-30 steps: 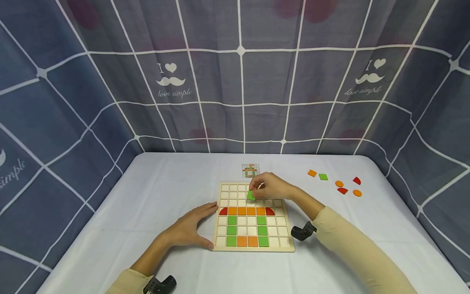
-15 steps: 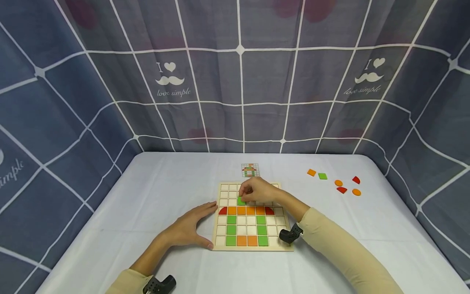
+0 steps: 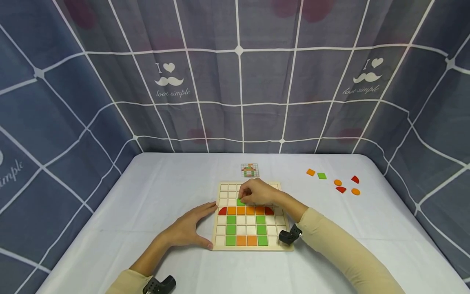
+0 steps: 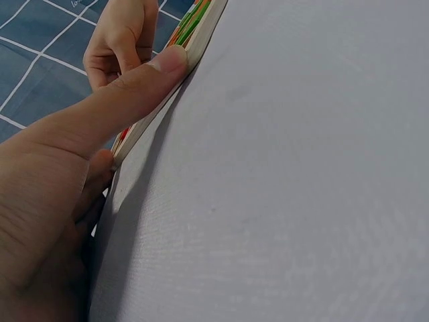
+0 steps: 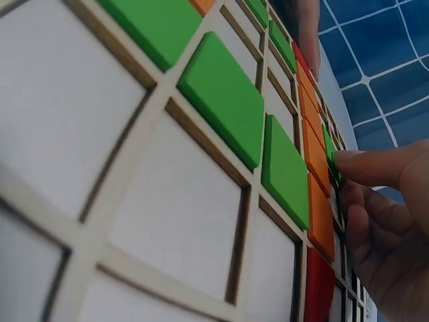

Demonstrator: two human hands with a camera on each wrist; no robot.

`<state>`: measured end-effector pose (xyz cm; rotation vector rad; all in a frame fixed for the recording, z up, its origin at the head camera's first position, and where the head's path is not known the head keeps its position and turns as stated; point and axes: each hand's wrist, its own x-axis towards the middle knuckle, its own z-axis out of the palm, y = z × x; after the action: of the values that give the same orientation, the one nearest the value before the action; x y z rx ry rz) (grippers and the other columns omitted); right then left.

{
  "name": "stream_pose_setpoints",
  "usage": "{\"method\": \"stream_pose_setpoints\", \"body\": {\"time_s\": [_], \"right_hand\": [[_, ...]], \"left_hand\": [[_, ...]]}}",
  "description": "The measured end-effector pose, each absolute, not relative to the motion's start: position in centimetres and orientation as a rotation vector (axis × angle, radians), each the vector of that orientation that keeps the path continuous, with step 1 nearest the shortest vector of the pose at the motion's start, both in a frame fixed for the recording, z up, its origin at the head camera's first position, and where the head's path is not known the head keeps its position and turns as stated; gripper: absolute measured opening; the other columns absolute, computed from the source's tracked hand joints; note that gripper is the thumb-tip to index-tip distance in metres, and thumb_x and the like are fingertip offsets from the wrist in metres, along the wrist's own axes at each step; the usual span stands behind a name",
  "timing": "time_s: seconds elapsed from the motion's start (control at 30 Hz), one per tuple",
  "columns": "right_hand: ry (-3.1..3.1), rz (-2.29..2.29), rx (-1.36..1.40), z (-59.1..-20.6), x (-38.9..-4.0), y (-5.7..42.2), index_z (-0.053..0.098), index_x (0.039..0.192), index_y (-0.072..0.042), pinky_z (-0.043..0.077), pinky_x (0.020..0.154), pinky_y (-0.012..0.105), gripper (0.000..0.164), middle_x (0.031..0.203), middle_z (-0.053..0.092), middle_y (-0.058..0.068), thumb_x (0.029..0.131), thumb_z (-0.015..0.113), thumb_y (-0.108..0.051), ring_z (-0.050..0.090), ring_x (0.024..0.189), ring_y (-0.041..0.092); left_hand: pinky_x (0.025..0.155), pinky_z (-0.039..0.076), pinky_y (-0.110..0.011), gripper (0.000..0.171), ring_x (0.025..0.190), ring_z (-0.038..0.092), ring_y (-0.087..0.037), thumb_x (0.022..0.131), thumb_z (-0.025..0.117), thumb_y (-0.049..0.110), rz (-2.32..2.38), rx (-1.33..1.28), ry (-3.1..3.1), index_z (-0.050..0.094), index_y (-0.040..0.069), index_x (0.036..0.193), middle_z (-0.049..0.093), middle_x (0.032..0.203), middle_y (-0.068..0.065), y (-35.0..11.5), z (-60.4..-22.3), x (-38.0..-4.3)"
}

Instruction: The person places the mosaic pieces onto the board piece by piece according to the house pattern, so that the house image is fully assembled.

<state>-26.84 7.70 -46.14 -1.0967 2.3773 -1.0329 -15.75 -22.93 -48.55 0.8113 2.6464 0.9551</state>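
A wooden grid board lies on the white cloth, with green, orange and red tiles seated in its lower squares. My right hand bends over the upper part of the board and pinches a green square tile, just above the orange row. In the right wrist view the thumb is against that tile; the other fingers are curled under. My left hand rests at the board's left side with fingers spread, thumb at the lower corner. The left wrist view shows its thumb straight along the wooden edge.
Behind the board lies a small pattern card with a coloured grid. Loose tiles lie to the right: an orange square, a green square, two orange rounds and two red quarter-rounds. A checked curtain surrounds the table.
My right hand has moved left and slightly nearer, bringing the green square tile down to the square above the orange row. The left hand has stayed put.
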Motion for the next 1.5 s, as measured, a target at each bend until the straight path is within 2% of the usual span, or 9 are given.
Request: {"method": "stream_pose_setpoints", "body": {"time_s": [0.4, 0.6, 0.8, 1.07, 1.23, 1.5], "right_hand": [[2.301, -1.018, -1.042, -44.7, -27.5, 10.8, 0.075, 0.109, -0.008, 0.056, 0.090, 0.033, 0.014, 0.105, 0.072, -0.001, 0.095, 0.073, -0.005, 0.069, 0.101, 0.015], [2.335, -1.026, -0.993, -43.7, -28.0, 13.5, 0.075, 0.110, -0.006, 0.056, 0.087, 0.036, 0.015, 0.108, 0.073, 0.004, 0.095, 0.073, -0.007, 0.068, 0.100, 0.018], [2.347, -1.090, -0.898, -42.5, -28.7, 17.0, 0.074, 0.115, -0.002, 0.055, 0.089, 0.039, 0.020, 0.116, 0.071, 0.012, 0.095, 0.073, -0.004, 0.067, 0.108, 0.025], [2.391, -1.161, -0.829, -42.3, -29.3, 20.7, 0.070, 0.119, 0.005, 0.055, 0.088, 0.035, 0.025, 0.116, 0.069, 0.019, 0.094, 0.073, -0.002, 0.067, 0.108, 0.029], [2.419, -1.168, -0.808, -42.1, -29.6, 21.8, 0.070, 0.119, 0.004, 0.055, 0.090, 0.037, 0.027, 0.116, 0.069, 0.020, 0.094, 0.074, -0.003, 0.067, 0.108, 0.029], [2.465, -1.167, -0.715, -41.8, -29.8, 24.4, 0.069, 0.121, 0.006, 0.055, 0.085, 0.030, 0.027, 0.118, 0.067, 0.024, 0.095, 0.072, -0.001, 0.066, 0.108, 0.030]], "left_hand": [[0.117, 0.025, -0.063, 0.119, 0.152, 0.026, -0.036, 0.066, 0.091, 0.064, 0.948, 0.804, 2.650, 0.040, 0.011, 0.160, 0.031, 0.167, 0.000, -22.8, -48.6, -15.7], [0.117, 0.025, -0.063, 0.119, 0.152, 0.027, -0.036, 0.066, 0.091, 0.064, 0.953, 0.809, 2.646, 0.040, 0.011, 0.160, 0.031, 0.167, -0.001, -22.8, -48.7, -15.7], [0.116, 0.026, -0.064, 0.119, 0.151, 0.027, -0.036, 0.066, 0.091, 0.064, 0.957, 0.808, 2.647, 0.041, 0.011, 0.160, 0.031, 0.167, -0.002, -22.9, -48.7, -15.7], [0.117, 0.026, -0.064, 0.118, 0.151, 0.027, -0.036, 0.066, 0.091, 0.063, 0.964, 0.819, 2.644, 0.041, 0.011, 0.160, 0.032, 0.167, -0.002, -23.0, -48.7, -15.7], [0.116, 0.026, -0.064, 0.118, 0.151, 0.027, -0.037, 0.066, 0.091, 0.063, 0.966, 0.815, 2.646, 0.041, 0.011, 0.159, 0.031, 0.167, -0.001, -23.0, -48.7, -15.6], [0.117, 0.025, -0.063, 0.118, 0.152, 0.026, -0.035, 0.067, 0.090, 0.064, 0.955, 0.821, 2.649, 0.041, 0.012, 0.160, 0.030, 0.167, 0.000, -22.9, -48.8, -15.6]]}}
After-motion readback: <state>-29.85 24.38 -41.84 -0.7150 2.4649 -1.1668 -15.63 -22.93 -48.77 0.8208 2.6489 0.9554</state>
